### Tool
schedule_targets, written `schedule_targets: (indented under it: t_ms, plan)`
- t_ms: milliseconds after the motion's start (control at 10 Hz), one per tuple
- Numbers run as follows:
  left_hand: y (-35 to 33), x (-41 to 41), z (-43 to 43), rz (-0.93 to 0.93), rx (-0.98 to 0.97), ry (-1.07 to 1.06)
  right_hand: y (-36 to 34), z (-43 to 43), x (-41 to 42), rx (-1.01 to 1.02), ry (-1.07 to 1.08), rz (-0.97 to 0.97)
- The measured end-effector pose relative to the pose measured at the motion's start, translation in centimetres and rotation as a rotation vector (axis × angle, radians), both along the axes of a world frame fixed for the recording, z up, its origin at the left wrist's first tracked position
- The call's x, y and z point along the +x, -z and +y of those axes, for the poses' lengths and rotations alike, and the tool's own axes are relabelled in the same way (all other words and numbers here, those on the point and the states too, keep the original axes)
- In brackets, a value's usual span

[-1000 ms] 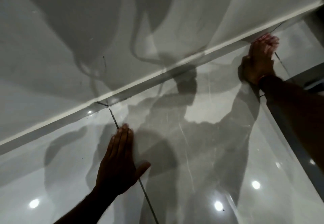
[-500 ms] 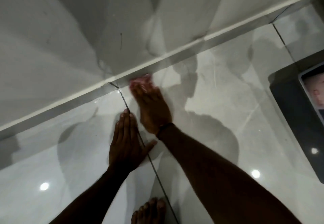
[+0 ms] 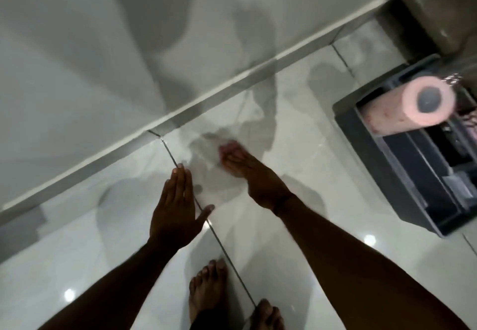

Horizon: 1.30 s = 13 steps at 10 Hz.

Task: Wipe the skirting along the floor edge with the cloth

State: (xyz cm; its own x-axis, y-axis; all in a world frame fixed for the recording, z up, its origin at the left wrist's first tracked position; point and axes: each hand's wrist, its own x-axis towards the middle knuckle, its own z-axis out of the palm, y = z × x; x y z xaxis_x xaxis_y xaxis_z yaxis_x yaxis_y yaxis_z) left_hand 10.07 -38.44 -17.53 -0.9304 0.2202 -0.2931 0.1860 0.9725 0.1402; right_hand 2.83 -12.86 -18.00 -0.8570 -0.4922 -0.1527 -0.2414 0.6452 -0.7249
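Note:
The skirting (image 3: 232,84) runs as a grey band with a white top edge diagonally from lower left to upper right, where wall meets glossy tiled floor. My right hand (image 3: 247,172) lies on the floor a short way in front of the skirting, apart from it, blurred, its fingers closed over a small pinkish cloth (image 3: 227,149) that shows only at the fingertips. My left hand (image 3: 178,206) rests flat on the tile beside a grout line, fingers together, thumb spread, holding nothing.
A dark caddy (image 3: 413,175) stands on the floor at the right with a pink paper roll (image 3: 410,107) lying across it. My bare feet (image 3: 209,293) are at the bottom edge. A dark door frame (image 3: 413,20) meets the skirting at upper right.
My right hand swept left along the skirting from the far right, then drew back off it onto the floor. The view shifted, bringing the caddy and roll into sight. My left hand stayed planted.

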Motion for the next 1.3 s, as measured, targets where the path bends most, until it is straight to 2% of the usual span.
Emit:
schedule_targets:
  t_ms: [100, 300, 400, 500, 700, 800, 1000, 1100, 1200, 1300]
  plan:
    - [-5.1, -0.7, 3.4, -0.007, 0.012, 0.140, -5.4, 7.1, 6.0, 0.005, 0.263, 0.068]
    - [-13.0, -2.8, 15.8, 0.035, 0.100, 0.421, -16.3, 20.8, 14.4, 0.244, 0.796, -0.078]
    - [-14.8, -3.4, 23.0, 0.075, 0.171, 0.538, -19.0, 26.6, 16.0, 0.296, 1.022, -0.083]
    - [-14.1, -3.3, 29.9, 0.115, 0.241, 0.639, -19.7, 31.2, 16.2, 0.331, 1.114, -0.028]
    - [-8.7, -4.0, 40.4, 0.120, 0.264, 0.820, -13.5, 38.5, 13.8, 0.427, 1.167, 0.008]
    - [-5.0, -4.8, 43.3, 0.115, 0.244, 0.836, -10.2, 39.6, 12.1, 0.470, 1.155, 0.027]
    - [0.0, -5.2, 43.3, 0.184, 0.131, 0.907, -2.7, 39.3, 9.7, 0.567, 1.116, -0.055]
    - [0.4, -5.3, 43.4, 0.211, 0.123, 0.909, -0.6, 38.6, 9.2, 0.705, 1.037, -0.085]
    - [0.2, -5.5, 43.3, 0.197, 0.113, 0.894, -0.6, 37.9, 8.9, 0.744, 1.037, -0.132]
    - [-1.4, -5.1, 42.7, 0.169, 0.137, 0.881, -3.4, 37.6, 8.9, 0.761, 1.001, -0.135]
